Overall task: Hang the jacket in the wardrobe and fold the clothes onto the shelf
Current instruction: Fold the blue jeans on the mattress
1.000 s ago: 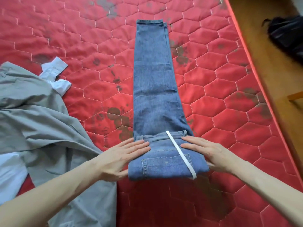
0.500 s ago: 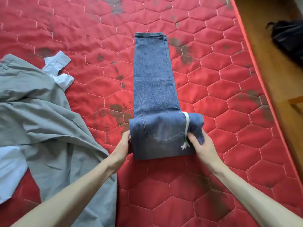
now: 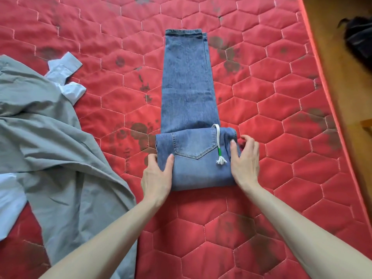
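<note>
Blue jeans (image 3: 188,93) lie lengthwise on the red quilted mattress (image 3: 281,137), legs folded together and pointing away from me. Their near end is folded over into a thick bundle with a back pocket on top and a white drawstring (image 3: 219,146) hanging across it. My left hand (image 3: 158,176) grips the bundle's left edge, thumb on top and fingers round the side. My right hand (image 3: 244,160) holds the right edge, thumb on the denim and fingers curled round the side.
A grey garment (image 3: 52,150) lies crumpled on the mattress at the left, with a light blue shirt (image 3: 64,77) partly under it. Beyond the mattress's right edge is a wooden floor (image 3: 342,77) with a black bag (image 3: 360,37) on it.
The jeans' waist end has been folded over away from me, so the bundle now sits further up the legs. Both hands went from lying flat on the denim to gripping the bundle's sides.
</note>
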The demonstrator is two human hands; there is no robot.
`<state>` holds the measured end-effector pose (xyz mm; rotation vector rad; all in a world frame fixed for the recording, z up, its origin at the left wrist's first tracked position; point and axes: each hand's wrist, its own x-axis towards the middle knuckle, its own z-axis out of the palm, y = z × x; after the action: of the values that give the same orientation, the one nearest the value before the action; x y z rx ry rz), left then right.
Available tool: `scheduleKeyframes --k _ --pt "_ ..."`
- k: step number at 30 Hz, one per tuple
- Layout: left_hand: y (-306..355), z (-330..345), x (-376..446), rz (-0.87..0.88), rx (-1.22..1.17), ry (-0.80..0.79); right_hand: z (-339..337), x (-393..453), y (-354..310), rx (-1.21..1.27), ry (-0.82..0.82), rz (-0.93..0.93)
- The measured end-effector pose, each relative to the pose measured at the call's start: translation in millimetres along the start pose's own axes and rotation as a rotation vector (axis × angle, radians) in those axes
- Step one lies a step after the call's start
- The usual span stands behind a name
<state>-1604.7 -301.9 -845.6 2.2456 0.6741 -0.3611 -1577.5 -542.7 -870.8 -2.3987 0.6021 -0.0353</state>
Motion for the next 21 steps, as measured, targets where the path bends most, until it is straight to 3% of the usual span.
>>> scheduleKeyframes --k 2,5,7,9,12,18,21 --pt "1.0 2.8 -8.4 0.056 0.001 0.069 -4.3 -3.1 4.0 -0.090 0.073 -0.191" --pt "-7.7 0.8 -7.6 0.446 0.291 0.278 -15.1 -11.1 12.6 -0.278 -0.025 -0.610" --pt "-12.9 -4.6 -1.8 0.757 0.499 0.215 -17.2 -14.8 23.1 -0.348 -0.182 -0.783" --pt "-18.0 -8.3 4.8 0.912 0.631 0.057 -13.8 -16.2 31.7 -0.372 -0.312 -0.789" --pt "-24.7 -7.9 13.8 0.916 0.710 -0.095 -6.8 -16.9 37.5 -0.322 -0.344 -0.725" --pt "-24.0 -5.1 23.8 0.908 0.702 -0.179 -7.0 -13.4 34.9 -0.328 -0.384 -0.700" --pt "-19.4 -11.1 21.3 0.932 0.846 -0.248 -16.1 -16.2 29.2 -0.365 -0.428 -0.721"
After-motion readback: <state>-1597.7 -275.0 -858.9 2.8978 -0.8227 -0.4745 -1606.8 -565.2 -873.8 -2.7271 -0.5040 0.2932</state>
